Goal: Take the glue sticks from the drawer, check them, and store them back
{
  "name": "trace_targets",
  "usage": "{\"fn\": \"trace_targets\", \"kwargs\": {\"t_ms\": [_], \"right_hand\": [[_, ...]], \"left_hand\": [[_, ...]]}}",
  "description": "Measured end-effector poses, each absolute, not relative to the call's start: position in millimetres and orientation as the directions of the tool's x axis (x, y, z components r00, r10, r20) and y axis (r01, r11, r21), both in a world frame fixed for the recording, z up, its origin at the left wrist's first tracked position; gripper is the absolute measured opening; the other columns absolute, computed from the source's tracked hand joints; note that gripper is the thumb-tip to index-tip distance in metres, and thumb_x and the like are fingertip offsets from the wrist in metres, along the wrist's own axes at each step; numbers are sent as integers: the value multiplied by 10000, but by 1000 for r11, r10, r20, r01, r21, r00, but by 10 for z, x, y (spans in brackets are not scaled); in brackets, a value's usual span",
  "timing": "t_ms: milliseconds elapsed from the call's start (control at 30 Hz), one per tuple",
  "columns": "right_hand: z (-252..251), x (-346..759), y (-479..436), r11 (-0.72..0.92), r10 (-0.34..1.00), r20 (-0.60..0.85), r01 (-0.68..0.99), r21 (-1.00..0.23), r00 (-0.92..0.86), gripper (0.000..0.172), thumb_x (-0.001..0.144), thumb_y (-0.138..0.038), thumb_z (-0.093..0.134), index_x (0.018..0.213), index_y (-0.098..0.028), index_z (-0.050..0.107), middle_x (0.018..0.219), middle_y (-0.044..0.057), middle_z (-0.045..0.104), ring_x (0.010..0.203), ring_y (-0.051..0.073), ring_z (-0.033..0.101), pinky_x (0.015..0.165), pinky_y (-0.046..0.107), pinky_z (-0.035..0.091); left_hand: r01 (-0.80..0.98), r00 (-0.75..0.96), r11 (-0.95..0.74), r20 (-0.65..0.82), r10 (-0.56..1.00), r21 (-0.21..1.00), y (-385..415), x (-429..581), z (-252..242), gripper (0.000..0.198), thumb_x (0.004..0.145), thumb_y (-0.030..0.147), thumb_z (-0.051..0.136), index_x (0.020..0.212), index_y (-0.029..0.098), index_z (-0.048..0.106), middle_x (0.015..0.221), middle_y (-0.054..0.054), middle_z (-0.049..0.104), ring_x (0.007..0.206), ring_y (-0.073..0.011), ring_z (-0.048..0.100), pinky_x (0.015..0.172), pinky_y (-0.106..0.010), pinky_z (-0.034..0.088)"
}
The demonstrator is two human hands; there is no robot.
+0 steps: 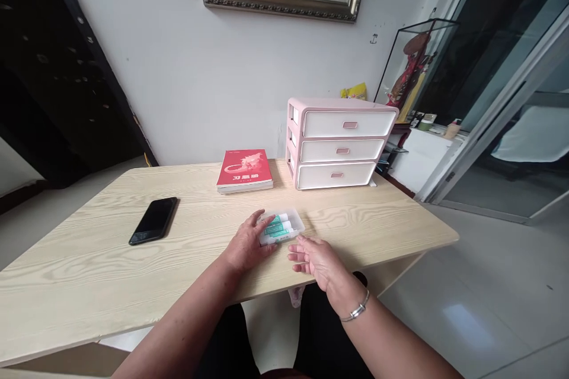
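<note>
A small translucent plastic box (294,220) rests on the table in front of me. Inside lie several white tubes with green labels (279,228), which look like glue sticks. My left hand (249,243) grips the box at its left end, thumb along the near side and fingers over the far side and the tubes. At the box's near right corner is my right hand (315,257), palm turned inward, fingers stretched out and a little apart. Nothing shows in it, and whether its fingertips touch the box I cannot tell. A metal bracelet (357,308) circles the right wrist.
On the wooden table (213,219), a black phone (154,221) lies to the left. A thick red book (245,169) lies beyond the box. A pink-and-white drawer unit (341,143) stands at the back right, its three drawers closed. The table's near edge runs just below my hands.
</note>
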State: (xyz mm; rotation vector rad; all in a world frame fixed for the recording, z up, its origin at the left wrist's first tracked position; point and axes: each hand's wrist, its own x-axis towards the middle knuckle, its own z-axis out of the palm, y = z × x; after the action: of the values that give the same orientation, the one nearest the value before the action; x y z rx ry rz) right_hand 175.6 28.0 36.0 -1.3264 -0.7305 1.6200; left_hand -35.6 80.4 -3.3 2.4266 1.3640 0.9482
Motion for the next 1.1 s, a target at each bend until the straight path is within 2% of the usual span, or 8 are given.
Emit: {"fn": "trace_targets", "kwargs": {"t_ms": [167,367,600,867,967,1100], "right_hand": [[297,1681,374,-452,875,-484,-381,-807,-15,132,925,-311,585,879,-188,580,833,67,698,671,134,689,558,222,545],[257,1662,525,-421,901,-432,-338,-842,-46,155,874,-349,669,916,-220,594,697,33,663,618,161,687,489,222,509],[249,1573,584,-379,917,-398,-359,-853,-23,159,892,-371,641,940,-227,593,655,17,635,575,162,677,423,203,458],[271,1512,466,-423,879,-475,-396,-815,40,169,930,-350,604,917,-183,576,661,18,646,591,140,678,492,205,507],[336,1489,335,-471,862,-507,-360,-805,6,124,941,-274,582,901,-157,574,677,25,655,567,134,672,474,205,502],[380,1352,249,-518,846,-531,-305,-799,-46,117,955,-234,550,918,-133,594,710,44,680,531,126,659,425,196,476]], "left_hand": [[685,369,-575,466,804,448,777,-326,-15,701,763,340,745,1413,238,504,1520,-127,364,1305,-361,485,1081,-518,431],[707,375,-572,466,801,415,791,-307,-14,749,682,365,836,1366,219,567,1479,-168,394,1253,-326,547,1064,-466,471],[675,381,-591,476,792,442,841,-331,-87,692,734,362,802,1369,218,568,1492,-168,367,1254,-331,542,1059,-484,474],[668,365,-559,439,821,491,824,-349,-52,696,752,316,777,1394,198,536,1497,-178,354,1269,-327,529,1087,-481,448],[631,384,-578,439,812,518,812,-376,-43,738,744,257,770,1427,241,491,1510,-151,347,1327,-327,474,1087,-482,447],[590,404,-606,454,794,534,828,-415,-66,782,750,240,762,1463,228,439,1542,-164,310,1413,-342,365,1117,-505,409]]}}
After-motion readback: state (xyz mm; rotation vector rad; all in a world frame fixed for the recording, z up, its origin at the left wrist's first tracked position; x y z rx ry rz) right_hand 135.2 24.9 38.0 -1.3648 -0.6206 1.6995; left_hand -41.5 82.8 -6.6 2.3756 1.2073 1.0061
